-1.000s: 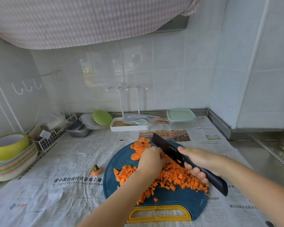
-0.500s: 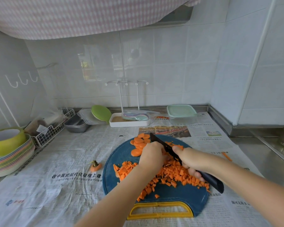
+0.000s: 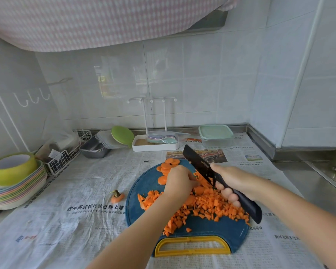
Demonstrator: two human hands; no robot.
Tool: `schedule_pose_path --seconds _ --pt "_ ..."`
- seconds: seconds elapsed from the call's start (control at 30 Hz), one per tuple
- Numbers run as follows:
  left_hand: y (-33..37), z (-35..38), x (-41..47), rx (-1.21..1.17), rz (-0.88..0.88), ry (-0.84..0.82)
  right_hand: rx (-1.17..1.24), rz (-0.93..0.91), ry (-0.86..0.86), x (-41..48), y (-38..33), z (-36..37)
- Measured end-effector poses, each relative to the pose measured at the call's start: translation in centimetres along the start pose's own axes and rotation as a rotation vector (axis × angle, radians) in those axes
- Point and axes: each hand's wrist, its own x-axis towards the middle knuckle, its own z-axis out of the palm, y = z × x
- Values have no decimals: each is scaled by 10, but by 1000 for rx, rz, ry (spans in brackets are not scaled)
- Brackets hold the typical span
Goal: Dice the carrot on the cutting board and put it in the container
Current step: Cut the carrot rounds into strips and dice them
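Grips a black knife (image 3: 200,164) in the right hand (image 3: 235,181), blade tilted up over a round blue cutting board (image 3: 144,183). Pins carrot pieces (image 3: 202,180) just beside the blade with a curled left hand (image 3: 179,181). Shows diced carrot (image 3: 208,208) heaped across the board, round slices (image 3: 168,166) at its far edge, a lidded container (image 3: 215,134) near the tiled wall, newspaper (image 3: 76,181) underneath.

Matt printed newspaper (image 3: 76,191) over a brushed-metal surface (image 3: 308,183). Smooth, matt blue plastic cutting board (image 3: 147,183) under smooth-cut carrot (image 3: 208,205). Matt black knife (image 3: 198,162), blade and handle alike. Glossy white wall tiles (image 3: 202,84). Dull grey metal tray (image 3: 93,152). White coated wire basket (image 3: 66,160). Clear plastic container (image 3: 215,142) with a pale green lid (image 3: 214,131). Soft checked cloth (image 3: 85,22) overhead
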Motion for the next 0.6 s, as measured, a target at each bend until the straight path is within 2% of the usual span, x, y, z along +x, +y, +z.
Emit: schedule_pose_path --seconds 0.23,0.43,0.6 --pt "17 -12 7 158 -123 -113 -111 74 -22 -5 0 1" --pt "11 0 5 149 -54 95 -165 151 24 -2 -5 8" --pt "21 -6 17 148 -169 -80 -169 191 66 2 -4 18"
